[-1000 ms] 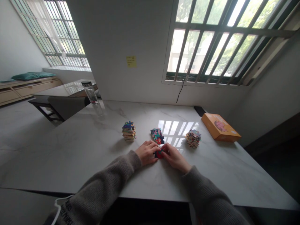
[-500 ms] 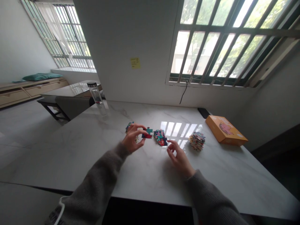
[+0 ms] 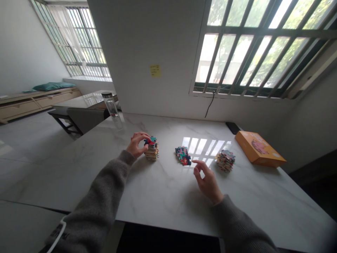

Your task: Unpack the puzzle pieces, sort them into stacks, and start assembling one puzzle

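On the table (image 3: 163, 196), a puzzle stack (image 3: 152, 155) stands left of the frame's centre, the left hand (image 3: 135, 145) at its top; puzzle pieces (image 3: 182, 156) lie right of centre, the right hand (image 3: 209, 183) to their lower right; farther right come a second stack (image 3: 225, 161), then a box (image 3: 259, 148), a phone (image 3: 232, 128) behind it

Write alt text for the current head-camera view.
A left hand holds a puzzle piece at the top of a stack on a pale marbled table; the right hand is beside a flat cluster of pieces. Further right stand a second stack and an orange box.
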A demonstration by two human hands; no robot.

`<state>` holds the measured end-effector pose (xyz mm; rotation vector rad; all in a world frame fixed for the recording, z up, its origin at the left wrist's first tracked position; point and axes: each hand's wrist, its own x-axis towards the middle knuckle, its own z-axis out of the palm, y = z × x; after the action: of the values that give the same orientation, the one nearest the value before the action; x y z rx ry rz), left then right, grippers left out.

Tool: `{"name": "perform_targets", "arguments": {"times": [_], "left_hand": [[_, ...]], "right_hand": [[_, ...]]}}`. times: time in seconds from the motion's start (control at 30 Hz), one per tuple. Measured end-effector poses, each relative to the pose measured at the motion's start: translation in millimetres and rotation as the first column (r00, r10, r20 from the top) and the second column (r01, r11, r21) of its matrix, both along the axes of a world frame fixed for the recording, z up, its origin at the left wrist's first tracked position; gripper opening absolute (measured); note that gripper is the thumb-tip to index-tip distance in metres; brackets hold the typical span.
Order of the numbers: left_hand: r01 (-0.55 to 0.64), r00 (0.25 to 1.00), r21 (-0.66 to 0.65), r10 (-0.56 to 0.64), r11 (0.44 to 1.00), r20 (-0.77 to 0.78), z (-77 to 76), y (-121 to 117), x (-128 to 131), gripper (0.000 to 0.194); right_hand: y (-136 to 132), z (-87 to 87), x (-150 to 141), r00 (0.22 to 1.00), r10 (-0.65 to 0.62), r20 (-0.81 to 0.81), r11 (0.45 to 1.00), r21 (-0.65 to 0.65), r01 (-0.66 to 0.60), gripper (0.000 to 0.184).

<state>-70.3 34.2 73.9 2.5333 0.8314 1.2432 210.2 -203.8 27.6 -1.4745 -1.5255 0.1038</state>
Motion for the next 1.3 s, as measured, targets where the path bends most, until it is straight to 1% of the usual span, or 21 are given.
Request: {"name": "perform_targets", "arguments": {"times": [0.1,0.17,0.27,0.33,0.37,0.4,0.47,0.53,0.57,0.63,0.7,0.77,0.83,0.9,0.97,1.03,1.07,1.17,1.23,1.3], "left_hand": [[0.019,1.000,-0.025,-0.019,1.000,-0.025,-3.5,1.8,-1.3,0.016],[0.031,0.999,-0.018,-0.031,0.999,-0.041,-3.1,2.5,-3.0,0.017],[0.006,1.000,0.076,-0.005,0.997,-0.013,2.7,-4.7,-2.3,0.025],[-0.009,1.000,0.177,0.008,0.984,0.007,9.2,-18.0,4.1,0.027],[0.003,1.000,0.222,-0.004,0.975,0.002,12.4,-27.2,9.9,0.025],[0.044,0.999,0.252,-0.041,0.967,-0.018,14.7,-37.5,17.7,0.021],[0.161,0.987,0.251,-0.152,0.954,-0.054,15.0,-59.2,39.3,0.019],[0.283,0.959,0.189,-0.270,0.941,-0.089,7.0,-77.8,66.7,0.024],[0.304,0.952,0.151,-0.292,0.941,-0.096,-0.2,-84.3,81.1,0.028],[0.243,0.967,0.077,-0.235,0.967,-0.102,-18.9,-90.3,108.3,0.038],[0.162,0.975,0.022,-0.156,0.987,-0.159,-38.8,-87.5,129.2,0.050],[0.073,0.979,-0.050,-0.081,0.996,-0.188,-54.8,-79.7,142.0,0.060],[0.021,0.976,-0.133,-0.049,0.991,-0.212,-64.3,-71.7,147.4,0.062],[0.024,0.971,-0.190,-0.069,0.981,-0.230,-68.1,-66.5,148.3,0.060],[0.065,0.968,-0.199,-0.110,0.978,-0.227,-68.8,-64.6,147.7,0.056],[0.143,0.967,-0.166,-0.174,0.976,-0.187,-69.1,-65.0,147.1,0.054],[0.205,0.960,-0.148,-0.228,0.967,-0.160,-69.5,-65.6,146.8,0.054],[0.392,0.911,-0.125,-0.403,0.912,-0.090,-71.6,-68.1,144.9,0.059],[0.444,0.889,-0.162,-0.456,0.881,-0.039,-72.5,-70.1,141.6,0.060],[0.461,0.884,-0.234,-0.466,0.856,0.036,-72.7,-72.2,136.4,0.058]], "right_hand": [[-0.8,0.0,1.2,0.999,-0.030,-0.026,0.999,0.026,0.031,0.025],[-1.2,0.5,1.1,0.999,-0.031,-0.026,0.999,0.037,0.032,0.025],[-0.9,1.9,0.4,1.000,-0.023,-0.014,0.999,0.040,0.024,0.024],[1.6,2.1,1.0,1.000,-0.024,-0.009,0.999,0.027,0.025,0.025],[4.0,1.7,2.1,1.000,-0.019,-0.003,1.000,0.016,0.019,0.025],[7.3,0.8,3.7,1.000,-0.009,0.007,1.000,0.002,0.009,0.025],[16.0,-2.4,8.3,0.999,0.021,0.037,0.999,-0.035,-0.020,0.025],[26.6,-6.7,14.4,0.996,0.047,0.071,0.997,-0.070,-0.042,0.027],[32.2,-8.9,17.8,0.994,0.059,0.089,0.995,-0.082,-0.052,0.030],[43.3,-12.9,24.8,0.988,0.081,0.130,0.993,-0.101,-0.068,0.036],[53.9,-15.9,31.9,0.980,0.100,0.175,0.988,-0.133,-0.077,0.044],[63.5,-18.1,38.6,0.971,0.112,0.211,0.980,-0.188,-0.072,0.054],[71.5,-19.8,44.4,0.965,0.132,0.229,0.965,-0.252,-0.072,0.062],[76.9,-20.9,48.8,0.962,0.155,0.224,0.949,-0.306,-0.081,0.067],[79.2,-21.6,51.3,0.963,0.172,0.209,0.940,-0.328,-0.097,0.069],[78.6,-21.8,51.8,0.964,0.184,0.191,0.943,-0.310,-0.118,0.070],[77.5,-21.7,51.2,0.965,0.191,0.179,0.947,-0.291,-0.133,0.069],[70.9,-19.8,46.0,0.967,0.225,0.118,0.952,-0.236,-0.192,0.065],[64.4,-16.7,40.4,0.966,0.250,0.065,0.948,-0.220,-0.231,0.056],[57.0,-11.9,34.2,0.967,0.255,0.010,0.945,-0.214,-0.247,0.050]]}}
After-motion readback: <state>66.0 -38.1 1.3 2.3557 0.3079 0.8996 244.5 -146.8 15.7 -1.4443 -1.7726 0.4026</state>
